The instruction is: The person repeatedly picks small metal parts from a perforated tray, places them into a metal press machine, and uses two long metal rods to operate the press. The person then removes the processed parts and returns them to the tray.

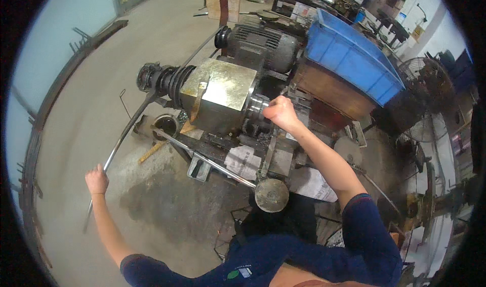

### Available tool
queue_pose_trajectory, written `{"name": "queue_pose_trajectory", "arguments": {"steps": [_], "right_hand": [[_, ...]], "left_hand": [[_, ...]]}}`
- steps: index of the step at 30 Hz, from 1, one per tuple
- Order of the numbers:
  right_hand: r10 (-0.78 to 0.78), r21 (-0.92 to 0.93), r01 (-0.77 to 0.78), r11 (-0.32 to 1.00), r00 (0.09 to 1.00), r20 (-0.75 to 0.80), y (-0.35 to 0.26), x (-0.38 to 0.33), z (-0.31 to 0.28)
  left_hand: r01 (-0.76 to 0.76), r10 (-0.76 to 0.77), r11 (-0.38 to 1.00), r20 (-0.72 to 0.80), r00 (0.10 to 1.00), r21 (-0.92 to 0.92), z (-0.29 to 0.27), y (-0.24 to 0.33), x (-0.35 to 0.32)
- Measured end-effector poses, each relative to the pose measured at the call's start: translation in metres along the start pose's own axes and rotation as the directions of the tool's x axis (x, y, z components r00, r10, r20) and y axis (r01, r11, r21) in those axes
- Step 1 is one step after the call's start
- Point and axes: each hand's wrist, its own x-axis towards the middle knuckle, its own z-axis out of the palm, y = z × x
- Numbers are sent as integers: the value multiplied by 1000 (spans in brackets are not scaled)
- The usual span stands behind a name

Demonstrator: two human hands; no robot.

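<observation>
- The room is a workshop: a grey concrete floor (152, 29), darkly stained near the machine, and a pale wall (61, 34) along the left.
- On the floor stands a greasy machine with a box-shaped metal housing (223, 82), shiny on top, in front of the person.
- A blue crate (354, 64) sits on a brown wooden box (329, 87) to the right, a round fan (425, 105) beyond it.
- A ribbed motor (263, 44) lies just behind the housing.
- A long bar (124, 135) meets the machine's left end; its long axis slants down and leftward toward the person, its blurred lower tip passing beyond the left grip.
- The left grip (96, 179) is curled around this bar, arm outstretched.
- The right grip (281, 114) is a loose fist at the bright spindle (256, 106) on the housing's right side; whether it pinches anything I cannot tell, the fingertips being hidden.
</observation>
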Motion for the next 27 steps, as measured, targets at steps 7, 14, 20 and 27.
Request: {"name": "queue_pose_trajectory", "arguments": {"steps": [7, 14, 20, 27], "right_hand": [[-248, -68, 240, 968, 953, -174, 28, -24, -16], [-202, -46, 199, 979, 905, -375, 117, -162, -110], [217, -59, -261, 963, 889, -403, 224, -286, -165], [382, -398, -605, 690, 771, -509, 332, -347, -207]], "left_hand": [[361, -315, 888, 196, 929, -286, -14, 40, 23], [590, -95, 348, 599, 795, -729, 44, 236, -9], [-204, 347, 924, 487, 802, -322, 10, 321, 6], [-183, 327, 914, 390, 861, -363, 12, 299, 38]]}}
